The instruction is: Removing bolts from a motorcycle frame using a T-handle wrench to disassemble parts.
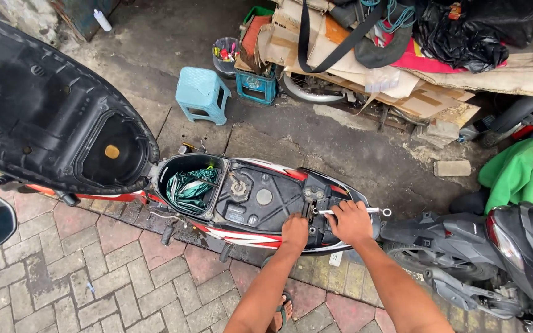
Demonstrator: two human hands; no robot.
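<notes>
A scooter [260, 203] stands across the brick paving with its big black seat [44, 111] swung up and over toward the front, so the underside faces up. That leaves the storage tub [189, 182] at the front end of the frame open, with a crumpled green cloth [191, 188] lying in it, and behind it the black tray with the round fuel cap [240, 187].

At the rear edge of that tray, by the tail, both hands are down on the bodywork. The right hand [351, 222] is curled around the shaft of a silver wrench [350, 211], fingers closed over it, the ring end sticking out past the hand toward the tail and the other end reaching the latch bracket [313, 194]. The left hand [295, 231] rests just beside it, fingers folded loosely, pressing on the black plastic near the same bracket; whether it grips anything I cannot tell.

A pale blue stool [202, 92] stands well apart on the concrete beyond.
</notes>
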